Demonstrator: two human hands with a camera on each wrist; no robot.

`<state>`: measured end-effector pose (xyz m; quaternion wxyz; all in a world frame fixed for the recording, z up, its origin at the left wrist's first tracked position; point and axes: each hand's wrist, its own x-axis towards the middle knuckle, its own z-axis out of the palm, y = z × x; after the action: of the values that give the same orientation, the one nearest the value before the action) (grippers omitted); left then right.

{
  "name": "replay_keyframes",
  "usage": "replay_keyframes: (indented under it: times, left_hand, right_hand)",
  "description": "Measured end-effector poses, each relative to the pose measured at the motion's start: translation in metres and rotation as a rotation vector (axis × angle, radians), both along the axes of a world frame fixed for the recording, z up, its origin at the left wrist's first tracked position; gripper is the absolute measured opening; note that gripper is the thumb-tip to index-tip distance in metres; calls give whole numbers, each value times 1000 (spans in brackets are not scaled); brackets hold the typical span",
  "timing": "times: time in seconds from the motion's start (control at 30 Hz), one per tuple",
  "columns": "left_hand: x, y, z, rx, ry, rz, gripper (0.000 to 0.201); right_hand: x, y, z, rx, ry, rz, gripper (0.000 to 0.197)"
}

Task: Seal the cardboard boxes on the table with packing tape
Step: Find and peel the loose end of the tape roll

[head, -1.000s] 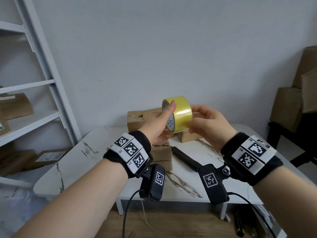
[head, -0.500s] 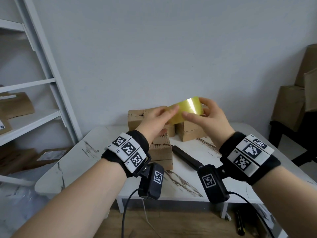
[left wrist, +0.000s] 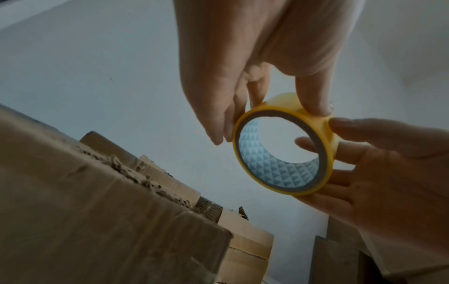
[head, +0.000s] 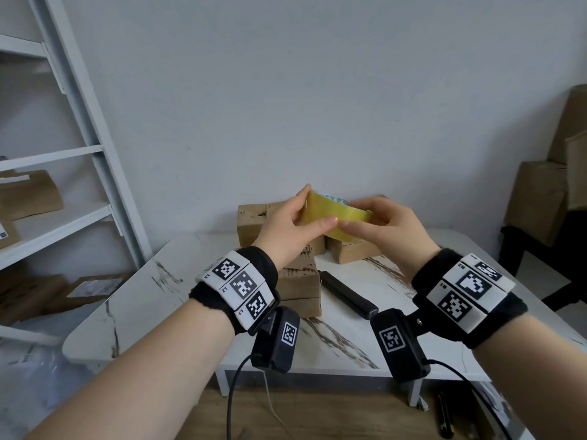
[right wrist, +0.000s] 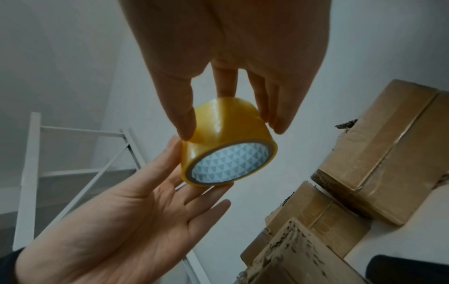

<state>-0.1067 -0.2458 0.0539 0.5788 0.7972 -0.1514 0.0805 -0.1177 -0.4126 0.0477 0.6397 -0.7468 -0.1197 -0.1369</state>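
A yellow tape roll (head: 336, 214) hangs in the air over the boxes, its open face turned upward. My left hand (head: 314, 208) pinches it from the left, thumb on the outer band. My right hand (head: 352, 217) grips it from the right, thumb below and fingers over the top. The left wrist view shows the patterned core of the roll (left wrist: 264, 171) with fingers on both sides. From the right wrist the roll (right wrist: 218, 130) sits between my right thumb and fingers. Brown cardboard boxes (head: 301, 281) stand on the white marble table (head: 349, 344) under my hands.
A black oblong tool (head: 347, 298) lies on the table right of the nearest box. More boxes (head: 254, 223) stand at the table's back by the wall. A white shelf unit (head: 95, 154) is on the left, and stacked cartons (head: 540, 198) on the right.
The roll has been turned from standing on edge to lying nearly flat between my hands. My left thumb has come round onto its outer band.
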Motion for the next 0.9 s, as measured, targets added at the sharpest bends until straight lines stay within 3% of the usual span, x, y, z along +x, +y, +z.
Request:
replay_keyframes:
  times: [0.07,0.17,0.47,0.6,0.7,0.77,0.9]
  left_hand:
    - [-1,2,3,14,-12,4,70]
    - [-1,6,7,8,-39,26,57]
    - [2,3,2,-48,-117,76,57]
    - [2,3,4,-69,-129,82,41]
    - [3,4,5,-48,4,75,63]
    - [3,4,2,-78,125,-13,74]
    - [3,1,-3,-170,105,-62,92]
  right_hand:
    - [-1,-2,0,27,24,24,20]
    - [-1,0,-4,19,25,51,22]
    - [0,15,-3,69,48,31,12]
    - [-1,15,-5,134,68,42,15]
    - [-4,14,-4,238,106,50,32]
    - [-6,16,-2,279,118,60,31]
    - [-13,21,4,270,128,67,29]
